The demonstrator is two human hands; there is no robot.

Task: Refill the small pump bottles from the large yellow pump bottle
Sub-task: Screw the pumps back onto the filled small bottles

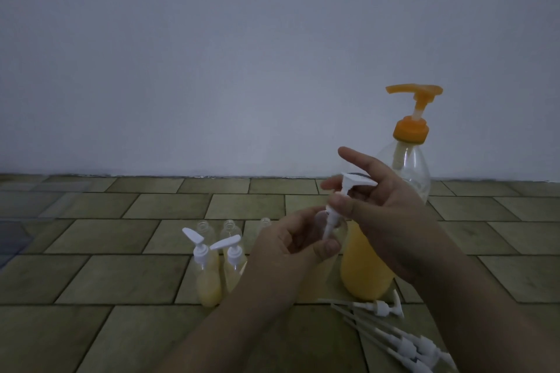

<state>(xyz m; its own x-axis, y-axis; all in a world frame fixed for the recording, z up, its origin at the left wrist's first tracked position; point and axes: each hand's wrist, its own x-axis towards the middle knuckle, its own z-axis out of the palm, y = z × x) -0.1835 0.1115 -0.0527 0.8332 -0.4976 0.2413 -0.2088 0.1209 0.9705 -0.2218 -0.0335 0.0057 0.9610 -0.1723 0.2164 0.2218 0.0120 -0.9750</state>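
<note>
The large yellow pump bottle (366, 263) with an orange pump head stands right of centre, partly hidden behind my hands. My left hand (291, 248) grips a small clear bottle (321, 221), mostly hidden by its fingers. My right hand (381, 206) pinches a white pump top (351, 188) by its collar, its stem going down into that small bottle's neck. Two small bottles (209, 278) with white pumps and yellow liquid stand to the left. Behind them stand small open bottles (205, 228) without pumps.
Several loose white pump tops (403, 342) with long tubes lie on the tiled floor (91, 281) at the lower right. A plain pale wall (212, 54) rises behind everything.
</note>
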